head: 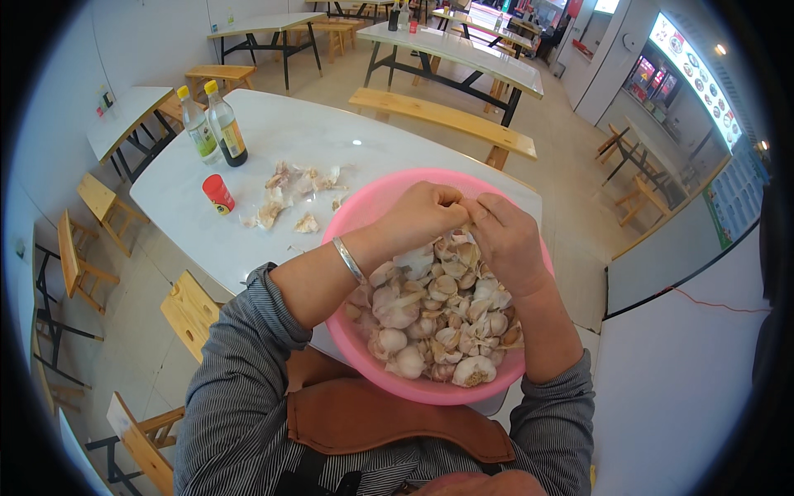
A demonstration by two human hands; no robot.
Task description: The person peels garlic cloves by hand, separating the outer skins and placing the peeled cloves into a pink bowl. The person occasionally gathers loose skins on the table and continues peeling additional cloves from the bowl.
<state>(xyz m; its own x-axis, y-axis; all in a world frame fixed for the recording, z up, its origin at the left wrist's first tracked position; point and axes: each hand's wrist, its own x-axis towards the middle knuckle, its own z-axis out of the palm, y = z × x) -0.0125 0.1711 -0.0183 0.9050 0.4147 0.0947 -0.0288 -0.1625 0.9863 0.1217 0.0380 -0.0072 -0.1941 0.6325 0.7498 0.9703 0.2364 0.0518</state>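
Observation:
Over the far side of a pink plastic basket [422,394], my left hand [428,211] and my right hand [505,239] meet with their fingertips pinched together. A small piece, apparently a garlic clove, is between them, mostly covered by the fingers. Whole garlic bulbs [406,361] and loose cloves fill much of the basket below. The basket stands at the near end of a white table [298,130], close to my body. Left of it on the tabletop lie scattered papery garlic skins [270,208].
Two yellow-capped bottles [227,127] and a red-lidded shaker [218,194] stand at the table's left side. A wooden bench [440,121] runs beyond the table. More tables [459,56] and stools [115,208] surround it. A white partition [676,372] rises at the right.

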